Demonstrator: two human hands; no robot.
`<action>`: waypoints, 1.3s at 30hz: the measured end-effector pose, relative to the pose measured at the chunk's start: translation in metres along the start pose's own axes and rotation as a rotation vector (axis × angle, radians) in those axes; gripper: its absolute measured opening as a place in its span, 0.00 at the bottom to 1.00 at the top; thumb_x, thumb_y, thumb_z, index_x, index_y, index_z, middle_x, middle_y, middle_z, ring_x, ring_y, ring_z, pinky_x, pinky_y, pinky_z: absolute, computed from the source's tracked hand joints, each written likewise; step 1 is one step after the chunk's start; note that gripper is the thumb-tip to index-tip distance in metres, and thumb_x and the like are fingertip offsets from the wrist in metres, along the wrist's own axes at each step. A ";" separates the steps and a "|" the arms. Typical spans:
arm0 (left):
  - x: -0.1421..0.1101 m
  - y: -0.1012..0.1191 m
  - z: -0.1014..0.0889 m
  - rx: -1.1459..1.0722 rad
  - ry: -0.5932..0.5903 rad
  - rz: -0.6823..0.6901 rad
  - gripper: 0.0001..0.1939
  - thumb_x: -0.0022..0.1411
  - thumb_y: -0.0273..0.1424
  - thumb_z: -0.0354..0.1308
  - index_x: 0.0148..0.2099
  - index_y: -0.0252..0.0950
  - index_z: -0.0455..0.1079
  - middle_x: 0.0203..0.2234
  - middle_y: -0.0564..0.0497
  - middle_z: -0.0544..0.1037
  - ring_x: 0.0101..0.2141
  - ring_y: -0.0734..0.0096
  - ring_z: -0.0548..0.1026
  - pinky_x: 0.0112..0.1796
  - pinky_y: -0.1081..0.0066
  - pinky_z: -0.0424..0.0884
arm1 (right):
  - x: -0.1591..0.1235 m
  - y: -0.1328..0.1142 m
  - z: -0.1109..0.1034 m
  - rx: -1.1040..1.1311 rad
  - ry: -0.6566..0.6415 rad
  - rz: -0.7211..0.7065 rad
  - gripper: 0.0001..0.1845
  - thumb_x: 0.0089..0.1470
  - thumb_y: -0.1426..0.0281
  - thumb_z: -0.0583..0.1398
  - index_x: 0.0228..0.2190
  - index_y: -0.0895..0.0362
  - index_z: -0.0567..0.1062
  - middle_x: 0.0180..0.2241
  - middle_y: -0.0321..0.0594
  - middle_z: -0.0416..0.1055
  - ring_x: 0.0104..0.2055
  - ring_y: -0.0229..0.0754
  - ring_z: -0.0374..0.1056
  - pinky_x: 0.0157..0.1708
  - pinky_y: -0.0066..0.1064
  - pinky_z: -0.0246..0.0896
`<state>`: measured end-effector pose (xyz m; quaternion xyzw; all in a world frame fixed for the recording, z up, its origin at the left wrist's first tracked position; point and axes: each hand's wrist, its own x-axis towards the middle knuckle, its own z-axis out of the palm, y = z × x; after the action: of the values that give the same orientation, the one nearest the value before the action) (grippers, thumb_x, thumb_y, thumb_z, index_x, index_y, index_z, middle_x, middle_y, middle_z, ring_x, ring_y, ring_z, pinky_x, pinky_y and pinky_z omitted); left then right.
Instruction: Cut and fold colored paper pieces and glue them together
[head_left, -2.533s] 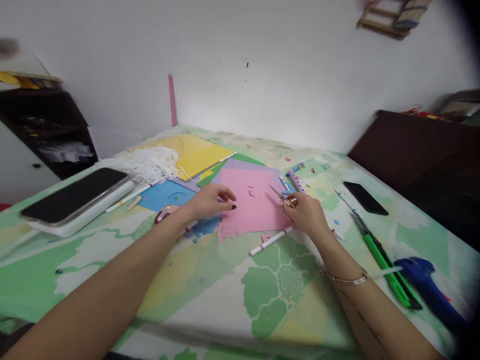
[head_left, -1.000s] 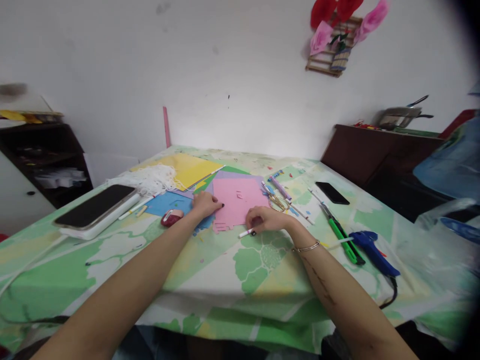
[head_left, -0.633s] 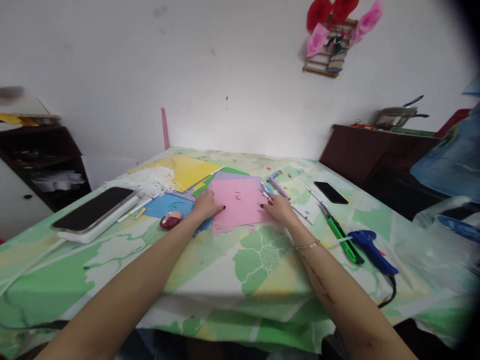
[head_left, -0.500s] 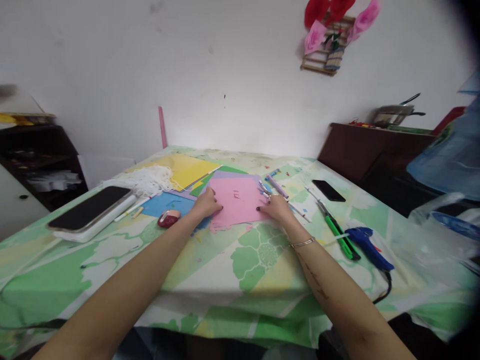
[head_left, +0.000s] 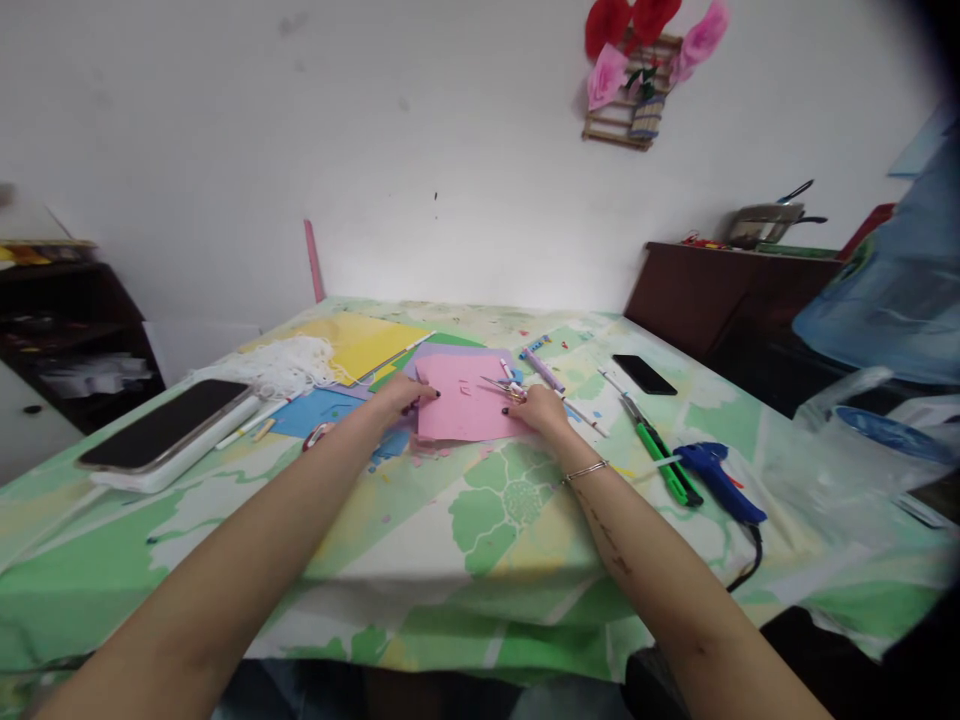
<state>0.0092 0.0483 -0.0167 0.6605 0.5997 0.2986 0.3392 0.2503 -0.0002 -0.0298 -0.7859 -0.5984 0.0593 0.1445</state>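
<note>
A pink paper sheet [head_left: 469, 408] lies on the stack in the middle of the table, with small pink cut pieces on it. My left hand [head_left: 405, 397] pinches its left edge between thumb and fingers. Scissors [head_left: 507, 387] sit at the fingers of my right hand [head_left: 541, 408], their blades pointing left over the sheet. The right thumb rests by the sheet's right edge. Below the sheet's near edge lie pink scraps [head_left: 435, 452]. Purple paper [head_left: 450, 350] shows behind it, and blue paper [head_left: 307, 415] lies to the left.
On the left are a phone [head_left: 165, 425] on a white box, white yarn [head_left: 289, 365] and yellow sheets [head_left: 382, 340]. To the right lie a black phone [head_left: 643, 374], a green utility knife [head_left: 664, 460], a blue glue gun [head_left: 724, 482] and clear plastic [head_left: 840, 460].
The scissors now extend left over the pink sheet from my right hand. My left hand has shifted slightly left along the sheet's edge, and the whole view has turned a little right.
</note>
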 end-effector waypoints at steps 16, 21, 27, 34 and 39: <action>0.013 0.032 -0.057 0.118 0.435 0.449 0.06 0.48 0.28 0.56 0.33 0.36 0.69 0.36 0.47 0.74 0.45 0.57 0.68 0.47 0.63 0.60 | 0.002 0.014 -0.010 0.079 0.229 0.112 0.15 0.57 0.64 0.52 0.38 0.56 0.74 0.39 0.48 0.74 0.43 0.49 0.69 0.35 0.32 0.60; 0.014 0.043 -0.093 0.082 0.598 0.506 0.07 0.50 0.27 0.55 0.35 0.36 0.69 0.38 0.48 0.73 0.46 0.59 0.66 0.50 0.62 0.57 | 0.006 0.021 -0.019 0.120 0.353 0.162 0.16 0.59 0.64 0.49 0.41 0.57 0.72 0.41 0.50 0.73 0.44 0.48 0.68 0.37 0.32 0.58; 0.019 0.040 -0.099 -0.322 0.587 0.280 0.15 0.54 0.28 0.52 0.45 0.30 0.65 0.35 0.48 0.74 0.34 0.69 0.73 0.35 0.66 0.70 | 0.013 0.035 -0.026 0.153 0.375 0.189 0.18 0.63 0.65 0.45 0.43 0.60 0.70 0.42 0.50 0.71 0.45 0.46 0.67 0.41 0.35 0.60; -0.011 0.008 -0.042 -0.405 0.275 0.076 0.10 0.44 0.31 0.59 0.32 0.33 0.71 0.23 0.46 0.77 0.27 0.59 0.76 0.27 0.63 0.72 | 0.024 0.039 -0.017 0.181 0.185 0.186 0.16 0.58 0.65 0.56 0.47 0.58 0.68 0.47 0.44 0.67 0.45 0.43 0.67 0.42 0.40 0.66; -0.036 -0.014 0.000 -0.318 0.168 0.118 0.13 0.41 0.35 0.60 0.30 0.33 0.72 0.25 0.47 0.78 0.28 0.57 0.75 0.28 0.64 0.70 | 0.025 0.046 -0.017 0.150 0.140 0.179 0.16 0.58 0.65 0.56 0.47 0.58 0.68 0.48 0.44 0.67 0.45 0.43 0.67 0.43 0.40 0.65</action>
<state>-0.0028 0.0134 -0.0276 0.6055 0.5312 0.4629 0.3700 0.3040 0.0101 -0.0248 -0.8254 -0.5080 0.0618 0.2384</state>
